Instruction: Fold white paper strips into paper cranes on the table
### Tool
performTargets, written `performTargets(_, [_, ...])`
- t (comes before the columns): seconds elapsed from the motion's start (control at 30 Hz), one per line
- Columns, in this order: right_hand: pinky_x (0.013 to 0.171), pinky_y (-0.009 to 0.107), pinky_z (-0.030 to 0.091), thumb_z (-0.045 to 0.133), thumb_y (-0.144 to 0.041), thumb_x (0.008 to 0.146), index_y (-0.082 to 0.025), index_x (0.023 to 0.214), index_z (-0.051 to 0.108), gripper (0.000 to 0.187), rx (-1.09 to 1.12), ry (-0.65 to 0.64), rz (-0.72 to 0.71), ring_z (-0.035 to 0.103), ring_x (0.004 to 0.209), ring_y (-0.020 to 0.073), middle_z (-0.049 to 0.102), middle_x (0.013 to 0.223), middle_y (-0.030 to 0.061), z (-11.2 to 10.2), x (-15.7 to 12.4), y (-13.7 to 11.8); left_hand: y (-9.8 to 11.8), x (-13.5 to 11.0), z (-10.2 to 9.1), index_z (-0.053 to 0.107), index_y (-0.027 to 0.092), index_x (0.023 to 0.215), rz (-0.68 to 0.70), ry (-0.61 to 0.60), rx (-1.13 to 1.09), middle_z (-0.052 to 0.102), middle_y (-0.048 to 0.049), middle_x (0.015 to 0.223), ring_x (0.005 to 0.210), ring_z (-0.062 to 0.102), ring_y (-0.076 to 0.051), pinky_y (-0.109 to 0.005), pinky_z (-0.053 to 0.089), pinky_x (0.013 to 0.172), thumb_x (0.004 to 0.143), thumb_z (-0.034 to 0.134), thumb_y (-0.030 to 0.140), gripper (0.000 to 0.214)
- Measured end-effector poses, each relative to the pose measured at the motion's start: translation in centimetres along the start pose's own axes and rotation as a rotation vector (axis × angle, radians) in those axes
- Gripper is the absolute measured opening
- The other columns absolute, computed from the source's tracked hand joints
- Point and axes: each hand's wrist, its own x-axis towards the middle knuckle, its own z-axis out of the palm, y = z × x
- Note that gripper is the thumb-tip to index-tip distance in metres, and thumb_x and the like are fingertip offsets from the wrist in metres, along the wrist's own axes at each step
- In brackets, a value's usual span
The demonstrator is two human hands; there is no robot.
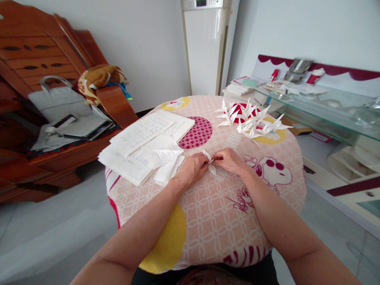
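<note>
Between my two hands, over the middle of the table, is a small folded white paper crane with pointed ends sticking up and down. My left hand pinches it from the left, fingers closed. From the right, my right hand grips it with bent fingers and thumb together. Just left of my left hand lie folded paper pieces, beside a stack of handwritten sheets. Beyond my right hand stands a cluster of finished white paper cranes.
A patterned pink cloth covers the round table. To the left is a wooden bench with a grey bag on it. On the right stands a glass-topped cabinet bearing papers and metal pots. A tall white appliance is behind.
</note>
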Motion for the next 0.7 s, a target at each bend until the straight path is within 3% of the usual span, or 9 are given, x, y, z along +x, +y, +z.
performTargets(0.3, [0.056,0.025,0.026,0.064,-0.015,0.078,-0.014,0.059,0.063,0.02,-0.077,0.048,-0.034,0.044,0.056,0.0095,0.048,0.053,-0.0054,0.3,0.2,-0.3,-0.2,0.5,0.1,0.071,0.016,0.075,-0.162,0.076,-0.083,0.069,-0.0024,0.074,0.068,0.059,-0.013,-0.024,0.041,0.066,0.083,0.057,0.014,0.016])
performTargets(0.7, [0.056,0.025,0.025,0.059,-0.015,0.083,-0.016,0.061,0.062,0.022,-0.19,0.103,0.02,0.042,0.055,0.0106,0.053,0.056,-0.0032,1.2,0.7,-0.1,0.0,1.4,-0.1,0.068,0.014,0.067,-0.289,0.071,-0.098,0.068,-0.0025,0.071,0.067,0.056,-0.014,-0.025,0.04,0.065,0.082,0.058,0.016,0.018])
